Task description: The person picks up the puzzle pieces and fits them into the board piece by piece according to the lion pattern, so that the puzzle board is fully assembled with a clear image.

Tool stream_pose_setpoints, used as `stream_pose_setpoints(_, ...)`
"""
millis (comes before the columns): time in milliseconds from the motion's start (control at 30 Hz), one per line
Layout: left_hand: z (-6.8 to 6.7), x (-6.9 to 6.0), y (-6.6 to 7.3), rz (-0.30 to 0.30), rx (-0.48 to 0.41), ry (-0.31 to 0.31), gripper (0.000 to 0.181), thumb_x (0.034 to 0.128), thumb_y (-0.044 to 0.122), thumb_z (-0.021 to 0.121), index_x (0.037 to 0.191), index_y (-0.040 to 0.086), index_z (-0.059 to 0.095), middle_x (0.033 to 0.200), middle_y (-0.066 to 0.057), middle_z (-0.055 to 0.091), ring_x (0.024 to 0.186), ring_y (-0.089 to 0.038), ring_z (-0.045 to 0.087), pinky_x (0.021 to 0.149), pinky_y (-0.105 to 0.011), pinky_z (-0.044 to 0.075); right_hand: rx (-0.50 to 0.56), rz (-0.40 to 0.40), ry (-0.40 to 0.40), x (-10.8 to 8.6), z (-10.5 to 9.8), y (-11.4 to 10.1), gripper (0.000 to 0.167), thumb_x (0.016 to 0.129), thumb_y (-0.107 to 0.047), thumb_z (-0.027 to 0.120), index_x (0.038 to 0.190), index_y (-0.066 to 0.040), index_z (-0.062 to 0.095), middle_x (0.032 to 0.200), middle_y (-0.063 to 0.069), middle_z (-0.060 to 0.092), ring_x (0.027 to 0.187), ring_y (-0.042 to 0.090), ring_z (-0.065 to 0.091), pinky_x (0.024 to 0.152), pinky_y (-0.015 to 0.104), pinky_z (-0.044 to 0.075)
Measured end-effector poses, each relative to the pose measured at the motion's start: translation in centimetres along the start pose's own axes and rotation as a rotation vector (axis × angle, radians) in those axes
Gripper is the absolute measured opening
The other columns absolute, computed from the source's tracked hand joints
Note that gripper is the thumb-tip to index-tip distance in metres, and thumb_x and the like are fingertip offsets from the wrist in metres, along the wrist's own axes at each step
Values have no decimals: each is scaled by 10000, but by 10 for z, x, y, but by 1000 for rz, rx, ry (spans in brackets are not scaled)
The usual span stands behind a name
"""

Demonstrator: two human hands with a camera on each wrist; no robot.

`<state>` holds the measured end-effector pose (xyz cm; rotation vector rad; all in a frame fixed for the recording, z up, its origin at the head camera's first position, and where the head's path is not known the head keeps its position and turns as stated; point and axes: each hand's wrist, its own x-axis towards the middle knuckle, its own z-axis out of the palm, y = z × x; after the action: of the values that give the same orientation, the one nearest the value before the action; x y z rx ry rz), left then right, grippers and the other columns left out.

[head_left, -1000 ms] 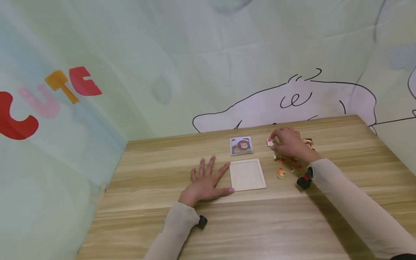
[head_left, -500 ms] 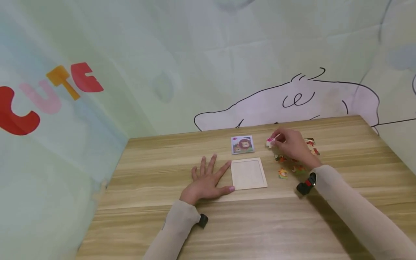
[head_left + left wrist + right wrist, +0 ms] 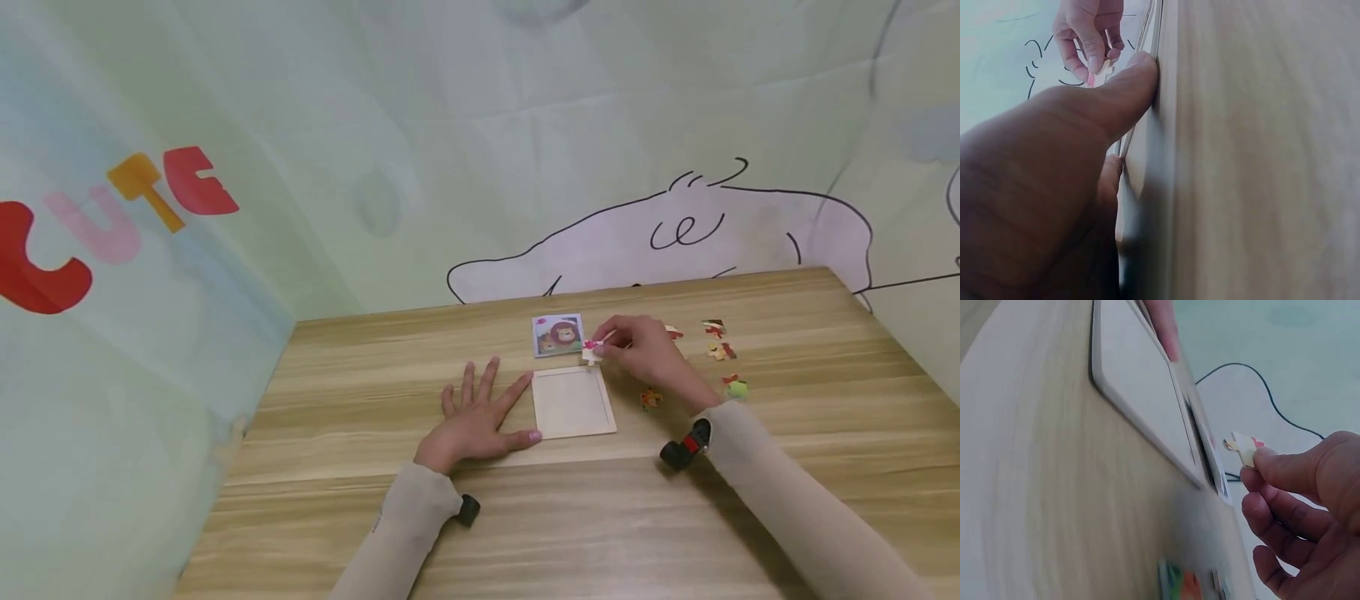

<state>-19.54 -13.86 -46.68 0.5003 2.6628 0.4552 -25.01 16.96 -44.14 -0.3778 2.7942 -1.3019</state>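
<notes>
Puzzle piece (image 3: 591, 352) in right hand (image 3: 647, 354) — one edge hidden.

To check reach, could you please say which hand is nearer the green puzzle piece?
Right. The right hand is left of the green puzzle piece; the left hand lies farther left, beyond the tray.

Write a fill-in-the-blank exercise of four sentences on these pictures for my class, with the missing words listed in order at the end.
The right grip pinches a pale puzzle piece whose patch of bright colour is ____.
In the head view, the left grip lies at the wooden tray's ____ side.
The picture card beyond the tray shows a maned ____.
The wall letters spell ____.

Missing words: pink; left; lion; CUTE.
</notes>
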Motion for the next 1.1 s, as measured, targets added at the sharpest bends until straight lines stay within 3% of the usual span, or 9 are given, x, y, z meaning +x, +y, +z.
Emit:
stream_pose_setpoints(300, 3, 5, -2, 1, 11, -4, 957, 916, 869, 525, 1675, 571, 25, 1819, -61, -222, 1639, -488, -278, 1230, -829, -101, -28, 15, -142, 1, 21, -12, 76, 994, -72, 733, 1044, -109, 778, 960, 90, 749, 875, 220, 613, 759, 302, 490)
stream_pose_setpoints(467, 3, 6, -2, -13, 4, -18, 955, 919, 855, 541, 1665, 590, 7, 1813, -31, -244, 1639, -470, -291, 1231, -829, -100, -67, -47, -185, 3, 32, -16, 50, 965, -81, 761, 1013, -89, 773, 892, 59, 701, 830, 185, 580, 747, 286, 462)
stream_pose_setpoints(767, 5, 5, -3, -13, 4, -6, 953, 920, 843, 554, 1670, 583, 26, 1817, -30, -232, 1643, -460, -287, 1236, -821, -103, -143, -150, -180, 5, 41, -18, 146, 911, -125, 812, 1046, -86, 770, 914, 42, 741, 848, 168, 607, 811, 313, 490)
stream_pose_setpoints(1100, 3, 2, -1, -18, -2, -5, 948, 926, 836, 552, 1676, 571, 36, 1815, -28, -237, 1644, -457, -288, 1237, -816, -110, -179, -121, -160, 10, 52, -23, 203, 900, -236, 873, 1037, -126, 771, 861, 8, 701, 801, 158, 559, 747, 295, 433)
